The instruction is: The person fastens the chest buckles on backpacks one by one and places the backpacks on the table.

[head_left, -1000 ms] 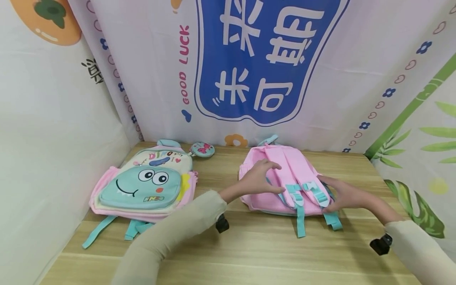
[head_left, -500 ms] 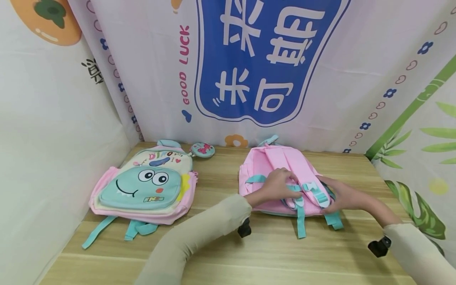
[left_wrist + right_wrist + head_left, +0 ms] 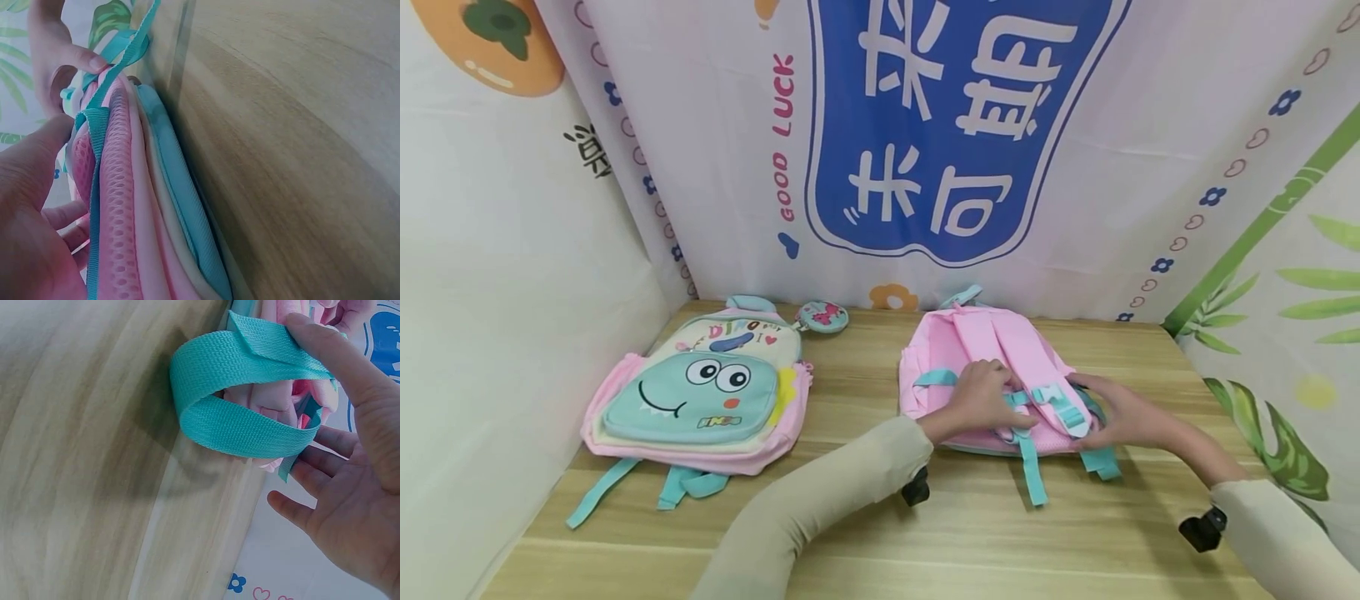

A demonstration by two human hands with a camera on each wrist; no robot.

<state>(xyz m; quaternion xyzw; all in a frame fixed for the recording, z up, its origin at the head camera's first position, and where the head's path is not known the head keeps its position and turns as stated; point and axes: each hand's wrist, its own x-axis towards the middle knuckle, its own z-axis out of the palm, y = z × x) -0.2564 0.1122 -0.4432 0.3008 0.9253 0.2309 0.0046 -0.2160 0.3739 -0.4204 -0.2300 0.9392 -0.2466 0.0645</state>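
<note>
A pink backpack [image 3: 936, 350] lies on the wooden table with its back panel and two padded shoulder straps facing up. My left hand [image 3: 981, 400] holds the lower end of the left shoulder strap [image 3: 976, 333], thumb on one side and fingers on the other; a teal webbing tail [image 3: 1032, 471] hangs below. At the bag's right side my right hand [image 3: 1123, 412] rests with spread fingers. Its thumb touches the bag near a looped teal webbing strap [image 3: 250, 437] in the right wrist view. Beside it lies the right shoulder strap [image 3: 1033, 362] with a teal buckle [image 3: 1051, 396].
A second backpack [image 3: 692, 396] with a dinosaur face lies front up at the left, teal straps trailing toward the table's front. A round pouch [image 3: 822, 317] hangs from it. Printed cloth [image 3: 722, 167] encloses the wooden table [image 3: 865, 525] at the back and sides.
My left hand has moved right and down onto the left shoulder strap's lower end, uncovering a teal strip at the bag's left. My right hand has stayed nearly still at the bag's right side.
</note>
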